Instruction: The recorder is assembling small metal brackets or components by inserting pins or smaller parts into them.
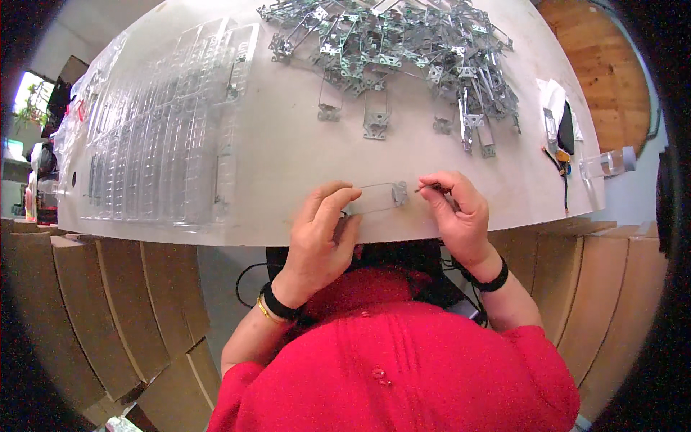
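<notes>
Near the table's front edge, my left hand (324,234) is closed on the left end of a thin wire frame with a small metal bracket (399,193) at its right end. To the right, my right hand (457,216) pinches a small dark, thin piece (426,188) between thumb and forefinger, just apart from the bracket. Its kind is too small to make out. Beyond my hands lies a large heap of similar metal wire brackets (403,50). A few single ones, such as this wire bracket (376,119), lie along the heap's near side.
Clear plastic trays (158,144) cover the table's left side. At the right lie a black-handled tool (563,155) and a clear plastic bottle (608,163) on its side. Cardboard boxes (101,309) stand below the table on both sides. A round wooden surface (604,65) is beyond.
</notes>
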